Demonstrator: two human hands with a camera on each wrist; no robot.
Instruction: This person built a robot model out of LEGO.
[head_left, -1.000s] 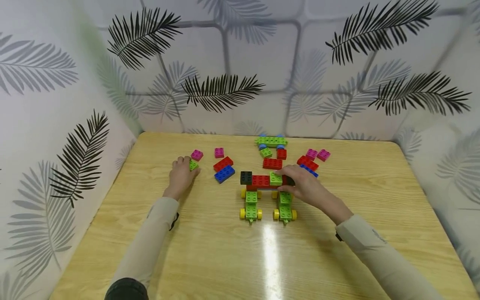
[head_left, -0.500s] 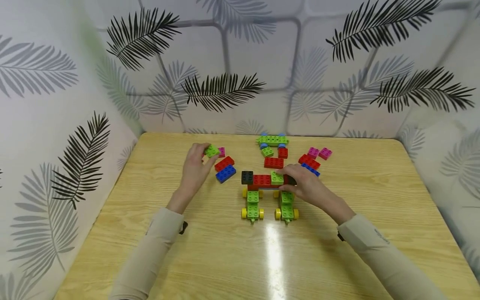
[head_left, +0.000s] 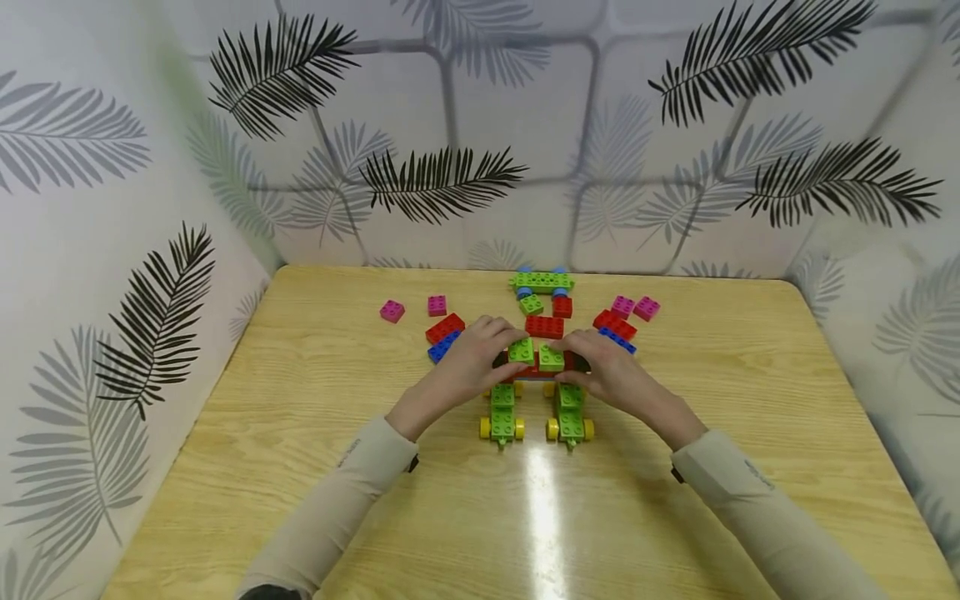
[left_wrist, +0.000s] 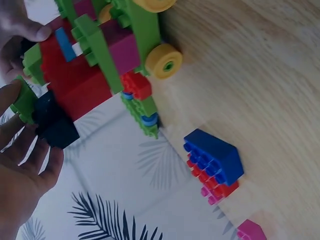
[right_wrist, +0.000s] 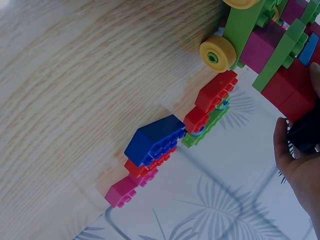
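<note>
Two green wheeled bases (head_left: 502,423) with yellow wheels stand side by side, bridged by stacked red bricks (left_wrist: 82,87). My left hand (head_left: 480,354) pinches a green brick (head_left: 521,352) at the left part of the bridge's top, beside a black brick (left_wrist: 54,122). Whether that brick is seated on the studs, I cannot tell. My right hand (head_left: 618,375) grips another green brick (head_left: 551,358) on the bridge's top, to the right. Under the right fingers, a second black brick (right_wrist: 303,132) marks the bridge's right end. Purple bricks (right_wrist: 261,46) show within the legs in the wrist views.
Behind the build lie a red brick (head_left: 544,327), a small red brick (head_left: 562,307), a green brick (head_left: 532,305) and a green base with blue wheels (head_left: 543,282). Red, blue and pink bricks flank it, including a pink brick (head_left: 392,311) left and a blue brick (head_left: 617,340) right.
My left hand has picked up the green brick from the table's left side and carried it right to the bridge's top. The right hand has stayed on its green brick.
</note>
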